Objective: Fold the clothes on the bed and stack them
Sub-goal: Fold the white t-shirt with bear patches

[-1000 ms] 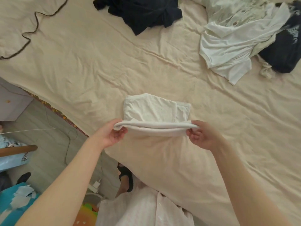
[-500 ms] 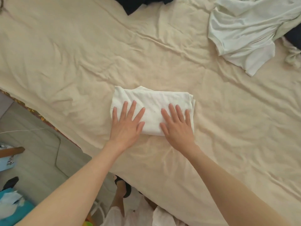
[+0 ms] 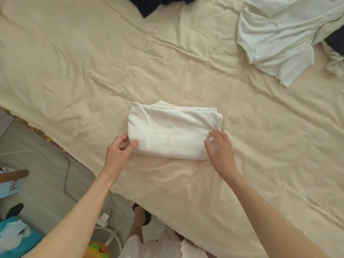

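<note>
Now the fold looks done, and the step in hand seems to be taking up the bundle [image 3: 174, 132], a white garment folded into a compact block lying on the bed [image 3: 74, 71] near its front edge. Left of the bundle, the left hand [image 3: 119, 152] pinches its lower left corner, thumb on top and fingers curled at the side. At the bundle's lower right corner, the right hand [image 3: 220, 148] has its fingers curled round the edge, seemingly tucking under it.

Next, I judge, both hands must slide beneath and lift together, keeping the layers level so the fold does not spring open, then set it where a stack can start. No stack shows yet, so the bare sheet beside the bundle may serve.

Left of and below the bundle, off the bed, a cable [image 3: 67, 175] trails over the floor. Beyond the bundle, at the top edge, lies a dark garment [image 3: 154, 5], unfolded. Up and right of the bundle sits a pale heap [image 3: 275, 34] of loose clothes, well apart. Nothing lies close enough to hinder the lift.
</note>
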### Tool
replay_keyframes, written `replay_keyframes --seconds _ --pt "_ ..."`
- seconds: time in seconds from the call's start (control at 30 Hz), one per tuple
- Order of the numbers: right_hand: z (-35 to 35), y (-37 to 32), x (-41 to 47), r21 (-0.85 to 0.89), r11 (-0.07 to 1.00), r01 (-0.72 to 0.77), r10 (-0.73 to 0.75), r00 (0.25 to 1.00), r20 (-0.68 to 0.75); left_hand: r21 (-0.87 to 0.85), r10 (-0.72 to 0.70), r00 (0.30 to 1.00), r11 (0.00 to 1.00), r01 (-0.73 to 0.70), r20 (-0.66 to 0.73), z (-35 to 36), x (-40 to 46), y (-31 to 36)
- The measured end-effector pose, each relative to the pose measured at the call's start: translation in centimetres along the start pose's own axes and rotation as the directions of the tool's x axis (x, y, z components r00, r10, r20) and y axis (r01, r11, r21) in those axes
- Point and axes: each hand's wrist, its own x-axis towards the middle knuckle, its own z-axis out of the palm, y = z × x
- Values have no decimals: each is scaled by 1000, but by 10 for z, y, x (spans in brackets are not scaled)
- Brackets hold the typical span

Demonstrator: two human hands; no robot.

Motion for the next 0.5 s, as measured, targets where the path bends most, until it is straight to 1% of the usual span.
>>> replay_keyframes --seconds 0.03,0.1,0.17,0.2,0.3,0.4,0.47,0.5 --pt "1 -2 1 -12 1000 -12 12 1000 24 1 51 998 999 -51 25 0 -2 5" --pt "4 -1 1 -119 993 21 -9 995 96 87 195 979 976 -200 64 2 -3 17" --pt "9 3 -3 -235 970 58 -25 990 140 151 328 936 926 -345 127 7 -4 28" --pt "11 4 -4 -273 960 65 -28 990 139 169 361 918 907 -386 161 10 -4 32" --pt "14 6 -5 -310 949 66 -31 993 114 275 366 893 859 -433 263 11 2 34" --pt "14 5 -2 -323 944 66 -31 993 114 282 368 872 842 -460 323 6 8 38" --pt "13 5 -1 -345 936 68 -26 992 123 311 342 893 849 -427 294 1 12 34" --pt "13 4 -1 -356 932 67 -22 992 127 349 297 922 861 -371 247 -2 13 27"
